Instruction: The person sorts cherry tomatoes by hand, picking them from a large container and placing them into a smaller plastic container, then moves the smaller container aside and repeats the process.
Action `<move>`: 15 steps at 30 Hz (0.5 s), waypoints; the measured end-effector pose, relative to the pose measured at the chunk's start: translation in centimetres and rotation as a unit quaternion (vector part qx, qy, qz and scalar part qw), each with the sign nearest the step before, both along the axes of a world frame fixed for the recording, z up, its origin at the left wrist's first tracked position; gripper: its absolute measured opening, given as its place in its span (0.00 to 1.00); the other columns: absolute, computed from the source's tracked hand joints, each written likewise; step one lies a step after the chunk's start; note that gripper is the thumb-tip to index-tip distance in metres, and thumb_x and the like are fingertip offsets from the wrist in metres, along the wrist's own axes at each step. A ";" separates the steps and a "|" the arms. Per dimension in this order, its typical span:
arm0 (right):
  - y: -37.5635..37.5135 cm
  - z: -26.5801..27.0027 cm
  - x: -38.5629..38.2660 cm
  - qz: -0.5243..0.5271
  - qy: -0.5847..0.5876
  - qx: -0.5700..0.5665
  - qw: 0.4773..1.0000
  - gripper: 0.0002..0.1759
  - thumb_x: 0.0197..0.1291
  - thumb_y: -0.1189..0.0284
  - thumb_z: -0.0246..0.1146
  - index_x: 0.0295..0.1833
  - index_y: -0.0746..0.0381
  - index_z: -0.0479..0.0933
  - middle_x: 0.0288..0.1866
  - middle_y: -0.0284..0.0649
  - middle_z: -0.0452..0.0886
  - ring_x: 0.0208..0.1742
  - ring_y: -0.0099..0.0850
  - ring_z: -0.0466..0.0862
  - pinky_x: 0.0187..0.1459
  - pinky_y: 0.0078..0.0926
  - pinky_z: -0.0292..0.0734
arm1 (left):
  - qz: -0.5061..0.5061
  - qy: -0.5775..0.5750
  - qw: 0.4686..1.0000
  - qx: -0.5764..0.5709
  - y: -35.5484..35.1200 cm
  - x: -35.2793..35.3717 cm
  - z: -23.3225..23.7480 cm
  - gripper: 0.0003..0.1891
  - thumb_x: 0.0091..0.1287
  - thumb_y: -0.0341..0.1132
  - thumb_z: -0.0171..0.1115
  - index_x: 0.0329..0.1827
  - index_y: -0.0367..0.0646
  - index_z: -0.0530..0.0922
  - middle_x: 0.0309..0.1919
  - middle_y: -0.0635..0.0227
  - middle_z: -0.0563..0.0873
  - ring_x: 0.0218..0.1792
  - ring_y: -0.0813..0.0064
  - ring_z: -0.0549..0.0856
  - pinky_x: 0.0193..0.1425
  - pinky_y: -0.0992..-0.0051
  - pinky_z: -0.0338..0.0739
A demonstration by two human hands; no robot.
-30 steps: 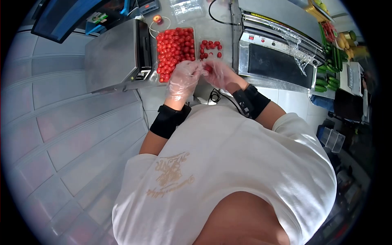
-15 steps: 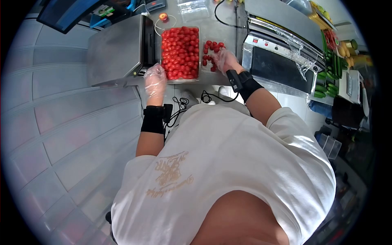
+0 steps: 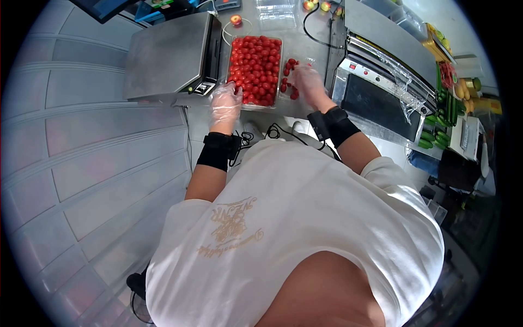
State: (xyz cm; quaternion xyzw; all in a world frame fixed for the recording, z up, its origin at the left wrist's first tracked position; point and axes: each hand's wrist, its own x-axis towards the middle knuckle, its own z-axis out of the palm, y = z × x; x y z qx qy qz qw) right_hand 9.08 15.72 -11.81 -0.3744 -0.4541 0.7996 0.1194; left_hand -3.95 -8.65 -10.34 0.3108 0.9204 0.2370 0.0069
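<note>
The bench (image 3: 297, 34) was long and grey and ran across in front of me. On its left side stood a big steel scale (image 3: 163, 54). On its right side stood a wrapping machine (image 3: 376, 92) with clear film hanging on it.

Between them lay the big tray (image 3: 275, 71), full of little red tomatoes (image 3: 253, 54). Just beside it, on the right, lay the small tray (image 3: 311, 59). It had only a few tomatoes in it.

Both my hands had thin clear gloves on, and a black band sat on each wrist.

My left hand (image 3: 225, 103) was at the near left corner of the big tray. Its fingers (image 3: 234, 90) were bent a little, and the tips touched the tomatoes by the rim. That grip was partly closed, but I could not tell if it had a tomato in it.

My right hand (image 3: 308, 82) was over the small tray, back side up. Its fingers pointed down among the few tomatoes there. The hand hid that grip, so I could not tell how wide it was or if it held anything.
</note>
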 end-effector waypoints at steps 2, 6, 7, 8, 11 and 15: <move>-2.1 4.0 -1.2 0.099 -0.067 0.119 0.986 0.12 0.71 0.68 0.55 0.46 0.66 0.79 0.44 0.46 0.82 0.46 0.35 0.84 0.45 0.29 0.79 | 0.000 0.013 1.000 -0.010 0.2 0.2 0.1 0.15 0.65 0.41 0.66 0.47 0.38 0.84 0.44 0.49 0.86 0.48 0.49 0.84 0.53 0.58 0.80; -4.4 3.4 -2.5 0.143 -0.007 0.300 0.943 0.14 0.71 0.65 0.57 0.44 0.66 0.81 0.45 0.52 0.83 0.47 0.45 0.83 0.51 0.38 0.77 | 0.015 -0.017 0.999 -0.032 0.0 1.0 -0.9 0.14 0.65 0.38 0.65 0.49 0.41 0.84 0.47 0.51 0.84 0.49 0.48 0.83 0.54 0.58 0.80; -4.7 4.4 -2.0 0.185 0.009 0.422 0.887 0.15 0.71 0.65 0.58 0.44 0.66 0.81 0.45 0.53 0.82 0.48 0.49 0.82 0.52 0.40 0.76 | 0.013 -0.024 0.999 -0.022 -0.1 1.2 -1.1 0.13 0.65 0.37 0.64 0.50 0.42 0.83 0.49 0.52 0.84 0.49 0.48 0.83 0.54 0.58 0.80; -4.8 5.0 -1.8 0.223 0.025 0.536 0.814 0.15 0.71 0.64 0.58 0.45 0.65 0.81 0.45 0.55 0.82 0.49 0.53 0.80 0.53 0.41 0.76 | 0.013 -0.023 0.999 -0.022 -0.3 1.4 -1.2 0.13 0.65 0.37 0.64 0.50 0.42 0.83 0.49 0.52 0.84 0.49 0.48 0.83 0.54 0.58 0.80; -5.3 5.1 -2.5 0.309 -0.033 0.564 0.765 0.16 0.71 0.63 0.57 0.44 0.66 0.81 0.43 0.55 0.81 0.48 0.53 0.80 0.52 0.42 0.76 | -0.042 0.011 0.999 -0.007 -0.9 2.0 -1.1 0.16 0.62 0.31 0.62 0.54 0.45 0.81 0.51 0.55 0.82 0.46 0.51 0.84 0.52 0.57 0.80; -5.6 4.7 -2.2 0.233 0.012 0.497 0.836 0.17 0.70 0.63 0.57 0.40 0.67 0.80 0.39 0.53 0.80 0.46 0.52 0.80 0.49 0.41 0.76 | 0.001 0.048 0.996 0.074 -0.4 1.9 -0.7 0.10 0.63 0.29 0.62 0.47 0.42 0.82 0.44 0.54 0.84 0.45 0.51 0.84 0.51 0.59 0.80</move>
